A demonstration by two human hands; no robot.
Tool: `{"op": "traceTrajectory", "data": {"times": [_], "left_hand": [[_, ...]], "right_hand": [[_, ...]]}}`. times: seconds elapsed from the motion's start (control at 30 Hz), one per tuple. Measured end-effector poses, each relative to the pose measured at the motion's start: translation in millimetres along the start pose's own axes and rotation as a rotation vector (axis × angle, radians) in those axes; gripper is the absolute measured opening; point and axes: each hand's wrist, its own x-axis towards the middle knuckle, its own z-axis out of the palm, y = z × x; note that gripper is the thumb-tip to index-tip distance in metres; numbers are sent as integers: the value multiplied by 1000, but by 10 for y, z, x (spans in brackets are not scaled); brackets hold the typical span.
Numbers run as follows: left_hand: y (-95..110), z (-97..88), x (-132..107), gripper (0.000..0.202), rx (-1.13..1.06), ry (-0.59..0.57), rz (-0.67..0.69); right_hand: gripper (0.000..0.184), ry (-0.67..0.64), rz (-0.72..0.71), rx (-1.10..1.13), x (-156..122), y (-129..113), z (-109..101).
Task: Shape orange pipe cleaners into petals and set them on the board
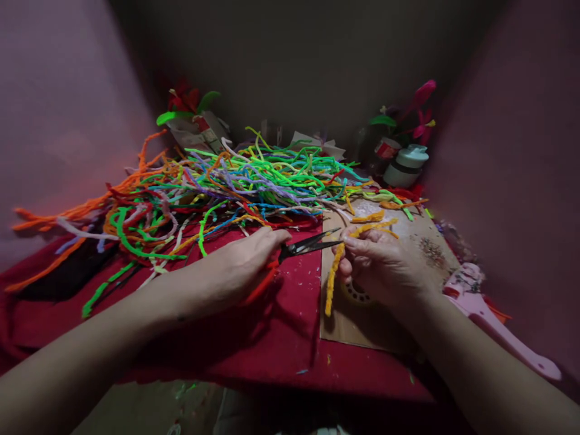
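My left hand (247,260) is closed around the red handles of a pair of scissors (301,246). The dark blades stand slightly apart and point right, their tips close to the fingers of my right hand (378,257). That hand pinches a yellow-orange pipe cleaner (333,281), one end hanging down over the cardboard and other lengths reaching to the right. I cannot tell whether the blades touch it. Under the right hand, a round ring-shaped object (357,294) is partly hidden on the cardboard sheet (348,332).
A big tangle of coloured pipe cleaners (267,175) covers the back and left of the red cloth (217,338). At the right lies a pink tool (498,329), probably a glue gun. A lidded jar (408,164) and pink flowers (423,109) stand at the back right.
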Motion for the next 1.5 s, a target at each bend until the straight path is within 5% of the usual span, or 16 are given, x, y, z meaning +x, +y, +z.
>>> {"op": "traceTrajectory", "data": {"times": [0.33,0.93,1.27,1.5], "left_hand": [[89,44,98,42,204,-178,36],[85,60,115,34,365,-187,200],[161,59,139,31,432,-221,141],[44,110,98,25,410,-122,152]], "right_hand": [[11,-68,52,3,-17,-9,12],[13,-94,126,22,16,34,-36],[12,-61,168,2,9,23,-37],[14,-17,151,-58,4,8,-21]]}}
